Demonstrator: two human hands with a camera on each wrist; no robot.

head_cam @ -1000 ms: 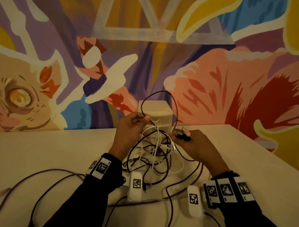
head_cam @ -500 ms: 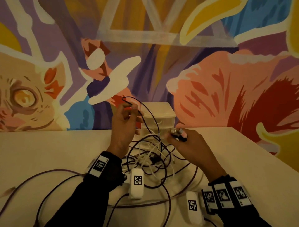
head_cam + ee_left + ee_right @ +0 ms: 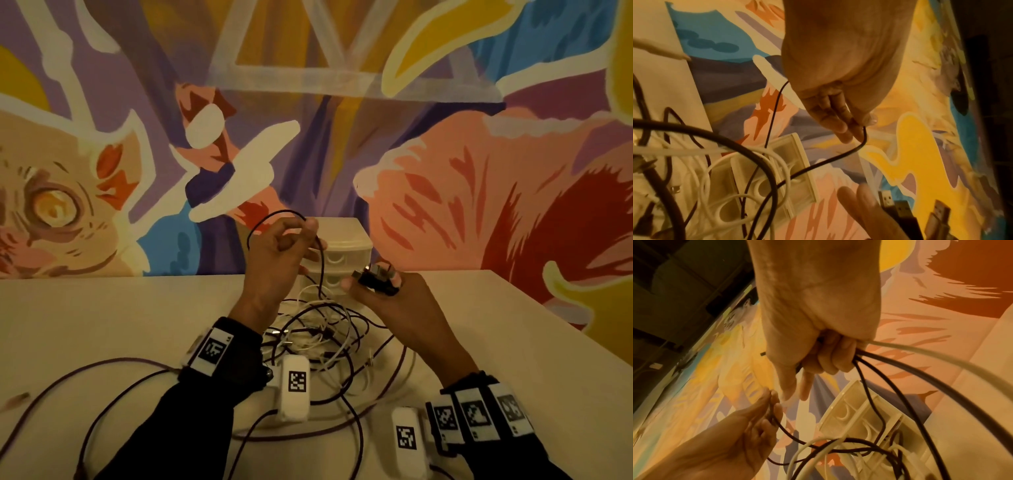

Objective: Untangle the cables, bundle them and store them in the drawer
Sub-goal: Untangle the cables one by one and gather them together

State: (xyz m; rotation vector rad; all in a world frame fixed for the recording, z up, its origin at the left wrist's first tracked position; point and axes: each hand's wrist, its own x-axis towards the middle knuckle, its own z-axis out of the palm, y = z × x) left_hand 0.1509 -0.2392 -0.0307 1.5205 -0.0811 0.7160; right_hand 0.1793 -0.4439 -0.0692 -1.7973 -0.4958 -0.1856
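None of the cables is bundled or stored yet; by my judgement the work is sitting at the untangling stage. A mixed tangle of dark and white cables [image 3: 318, 329] is lying on the table [image 3: 85, 318] between the forearms, just in front of the small drawer unit [image 3: 346, 246], whose drawers are appearing closed. Loose dark cables [image 3: 102, 387] are trailing across the table toward the left edge.

The left hand [image 3: 274, 260] is pinching a thin black cable [image 3: 274, 216] between thumb and fingertips, raising a loop of it above the tangle. The right hand [image 3: 394, 301] is closing around a cluster of cable connectors [image 3: 376, 277], with their leads dropping back into the pile. Separation, coiling of each cable and opening of a drawer are all remaining.

The head view is giving the overall layout: tangle, drawer unit, both hands. The left wrist view is adding detail it lacks, namely the pinch [image 3: 857, 126] on the black cable and the USB-type plug faces [image 3: 887, 198] projecting from the other hand. The right wrist view is showing what neither does: several dark leads and one pale lead [image 3: 920, 355] leaving the clenched fingers [image 3: 830, 353] of the right hand, and running down to the tangle.
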